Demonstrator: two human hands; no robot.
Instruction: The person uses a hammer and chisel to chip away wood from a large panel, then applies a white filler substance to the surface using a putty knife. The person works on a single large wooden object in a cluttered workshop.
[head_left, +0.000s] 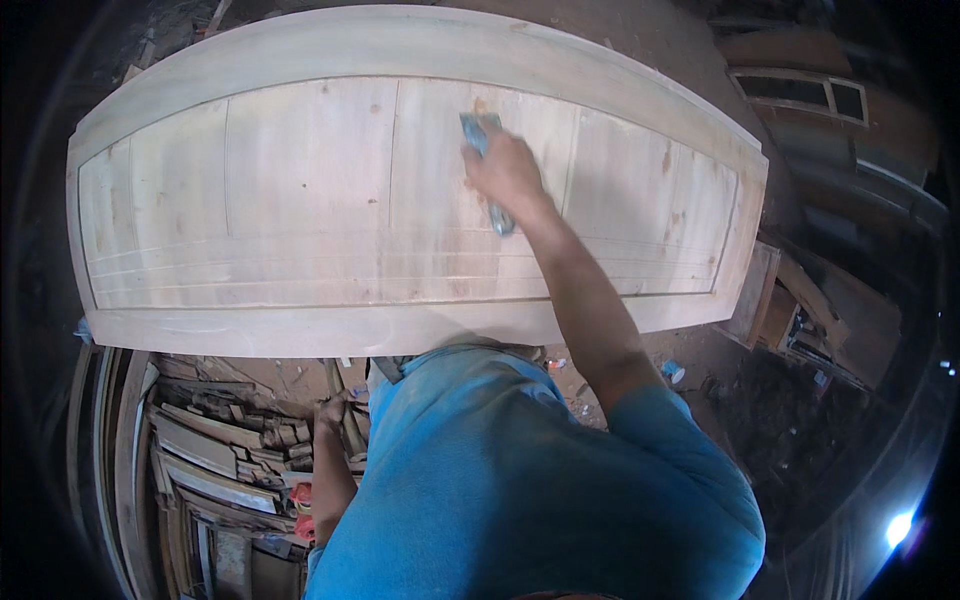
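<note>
Biggest thing in the room: the pale wooden door (300, 200), lying flat, its framed rail wrapping around a sunken panel of vertical boards. Everything else sits off that door. Past its near edge stands the person in a blue shirt (520, 480), leaning in over the work.

Out over the panel, right of the door's middle, goes the right hand (505, 165), palm down, fingers closed over a bluish sanding block (490, 170) pressed flat on the wood. One end of the block pokes out beyond the fingers toward the far rail, the other trails back under the wrist.

The left hand (330, 412) hangs below the door's near edge, curled loosely; whether it has anything in it I can't tell from here.

Below that near edge, to the left, a heap of offcuts and mouldings (230, 450). Off the door's right end, a stack of boards and frames (800, 300).

For good work here, I'd judge: keep the block flat, run along the grain of each board, use even pressure, and ease off at the grooves so the edges stay crisp.
</note>
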